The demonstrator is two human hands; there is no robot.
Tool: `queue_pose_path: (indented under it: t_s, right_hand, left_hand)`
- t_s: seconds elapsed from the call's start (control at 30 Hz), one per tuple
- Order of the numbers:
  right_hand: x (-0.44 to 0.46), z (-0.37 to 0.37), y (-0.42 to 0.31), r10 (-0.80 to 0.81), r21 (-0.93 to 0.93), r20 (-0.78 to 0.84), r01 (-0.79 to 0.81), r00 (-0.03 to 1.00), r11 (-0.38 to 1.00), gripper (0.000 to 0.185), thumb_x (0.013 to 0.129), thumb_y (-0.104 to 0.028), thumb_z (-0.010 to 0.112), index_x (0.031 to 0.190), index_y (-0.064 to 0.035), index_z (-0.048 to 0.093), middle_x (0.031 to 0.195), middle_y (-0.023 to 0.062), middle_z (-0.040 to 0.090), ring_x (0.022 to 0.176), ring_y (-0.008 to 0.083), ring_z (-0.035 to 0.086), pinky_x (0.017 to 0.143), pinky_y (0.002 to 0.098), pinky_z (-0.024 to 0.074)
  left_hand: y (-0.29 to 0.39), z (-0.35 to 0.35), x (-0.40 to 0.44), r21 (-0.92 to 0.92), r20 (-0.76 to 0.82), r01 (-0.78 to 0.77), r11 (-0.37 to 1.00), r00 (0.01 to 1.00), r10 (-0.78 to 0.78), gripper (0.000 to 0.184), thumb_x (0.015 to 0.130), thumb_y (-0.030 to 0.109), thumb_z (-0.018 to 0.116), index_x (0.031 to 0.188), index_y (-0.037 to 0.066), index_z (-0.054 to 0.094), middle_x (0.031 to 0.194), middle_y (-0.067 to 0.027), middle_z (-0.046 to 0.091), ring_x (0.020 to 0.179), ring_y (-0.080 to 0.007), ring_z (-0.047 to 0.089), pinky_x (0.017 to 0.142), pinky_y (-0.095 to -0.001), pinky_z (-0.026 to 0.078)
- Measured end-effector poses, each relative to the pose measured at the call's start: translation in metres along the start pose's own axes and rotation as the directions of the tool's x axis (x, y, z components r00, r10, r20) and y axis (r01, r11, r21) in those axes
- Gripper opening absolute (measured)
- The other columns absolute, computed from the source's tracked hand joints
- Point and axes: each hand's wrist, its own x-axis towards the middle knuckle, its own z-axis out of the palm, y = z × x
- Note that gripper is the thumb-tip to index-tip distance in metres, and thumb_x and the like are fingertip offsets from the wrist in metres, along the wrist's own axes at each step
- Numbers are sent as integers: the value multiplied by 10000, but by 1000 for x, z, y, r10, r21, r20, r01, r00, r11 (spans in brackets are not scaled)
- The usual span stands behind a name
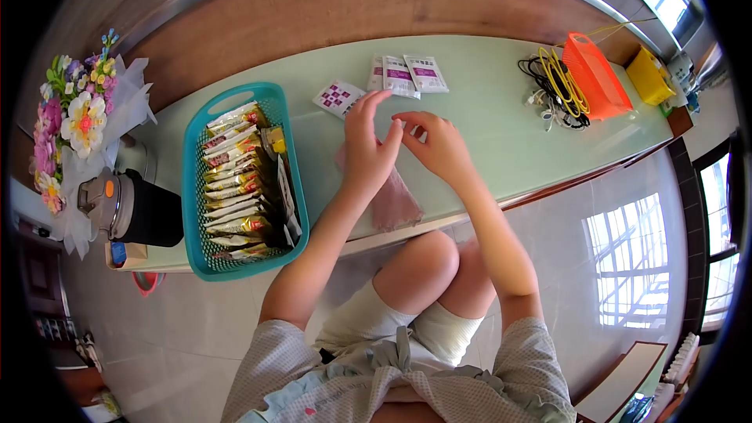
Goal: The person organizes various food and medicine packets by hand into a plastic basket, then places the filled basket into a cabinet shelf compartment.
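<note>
My left hand [370,139] is raised over the pale green table [478,149], its fingers apart and its thumb close to the other hand. Beside it, my right hand [432,141] has its thumb and forefinger bent together near the left thumb; whatever lies between them is too small to make out. Under and below my hands a pinkish cloth [394,205] lies at the table's front edge. Just beyond the fingers are a white packet with purple squares [338,98] and several white packets with purple bands [398,76].
A teal basket [191,188] full of snack packets stands at the left, beside a black bottle [153,210] and a flower bouquet [84,125]. At the right are coiled cables [565,86], an orange basket [597,82] and a yellow container [650,77].
</note>
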Motion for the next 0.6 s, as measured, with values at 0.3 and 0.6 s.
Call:
queue_pose_path:
  t_s: [0.3,0.6]
  right_hand:
    - [61,28,-1,-129,-115,46,134,991,984,350,816,-243,662,1130,-89,655,1078,112,657,849,281,627,799,374,497]
    - [88,59,6,-219,-270,160,256,963,928,509,778,-291,698,1186,-7,588,1160,164,597,1129,349,490,960,392,428]
  left_hand:
    - [-43,9,5,-24,-234,200,980,951,-200,579,831,133,589,1360,66,363,1443,-299,133,1305,-455,263,1076,-473,263]
    - [-32,10,-1,-85,-257,288,954,919,-300,581,850,125,551,1383,70,325,1468,-290,17,1359,-458,166,1094,-477,246]
